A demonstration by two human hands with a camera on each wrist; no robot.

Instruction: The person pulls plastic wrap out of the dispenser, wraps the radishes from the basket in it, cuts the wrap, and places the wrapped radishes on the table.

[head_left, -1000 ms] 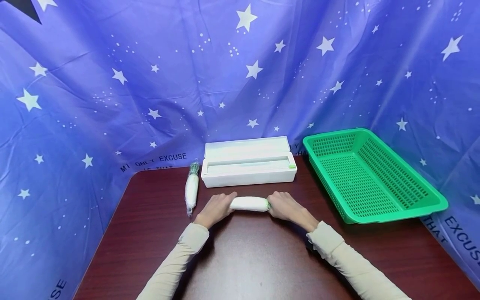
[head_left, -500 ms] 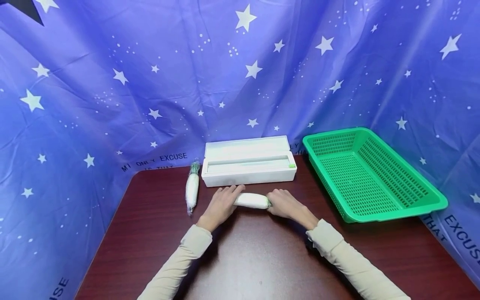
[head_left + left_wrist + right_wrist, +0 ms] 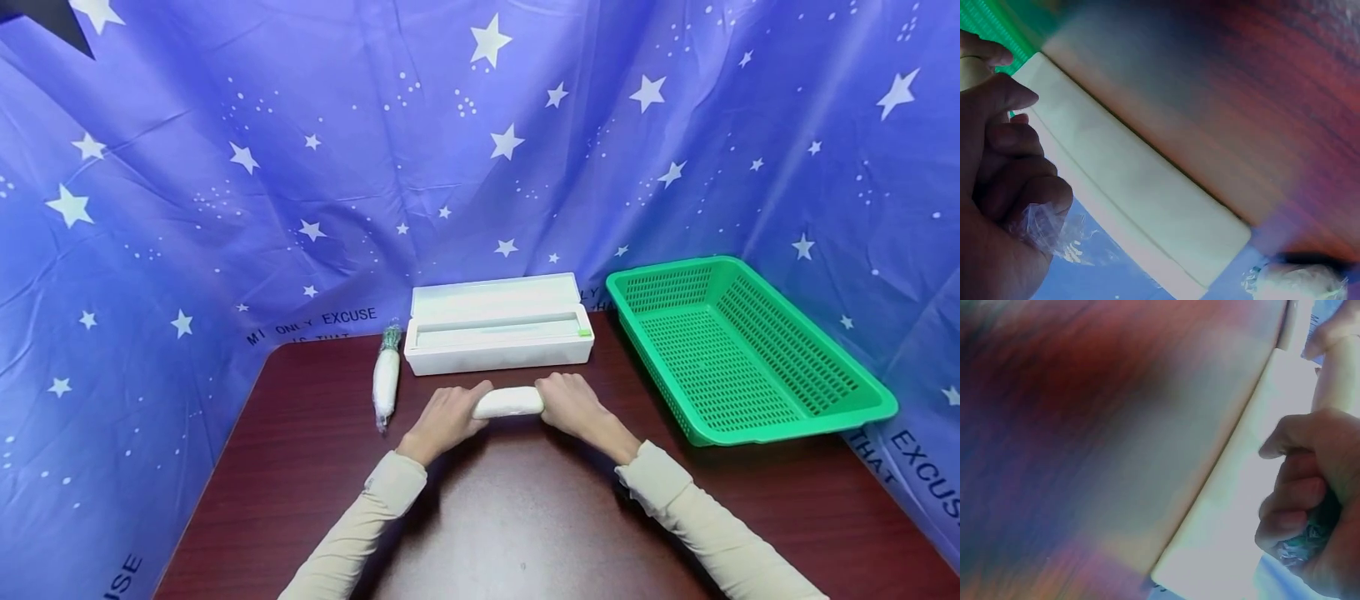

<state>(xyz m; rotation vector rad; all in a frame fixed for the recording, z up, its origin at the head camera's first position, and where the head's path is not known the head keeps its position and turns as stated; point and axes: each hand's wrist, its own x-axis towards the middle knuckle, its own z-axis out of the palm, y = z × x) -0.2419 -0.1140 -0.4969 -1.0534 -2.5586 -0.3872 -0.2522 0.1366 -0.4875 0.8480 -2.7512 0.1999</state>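
Both hands grip a white radish (image 3: 508,402) held crosswise in front of a long white box. My left hand (image 3: 444,421) is curled round its left end; in the left wrist view crinkled clear film (image 3: 1044,231) pokes out of that fist. Around the other end my right hand (image 3: 573,406) is curled, and the right wrist view shows green tops under film (image 3: 1307,542) below its fingers. Only the radish's middle shows between the hands. A second radish (image 3: 386,379), wrapped in clear film with green tops, lies on the table left of the box.
Behind the hands stands the white box (image 3: 498,357), its lid (image 3: 495,292) raised and a small green piece at its right end. A green plastic basket (image 3: 750,367) sits at the right. A blue star-patterned curtain (image 3: 420,150) rises behind the table (image 3: 480,533).
The left hand's fingers spread half a second ago and have curled round the radish again, slightly farther right. The green end that showed by the right hand is now covered.
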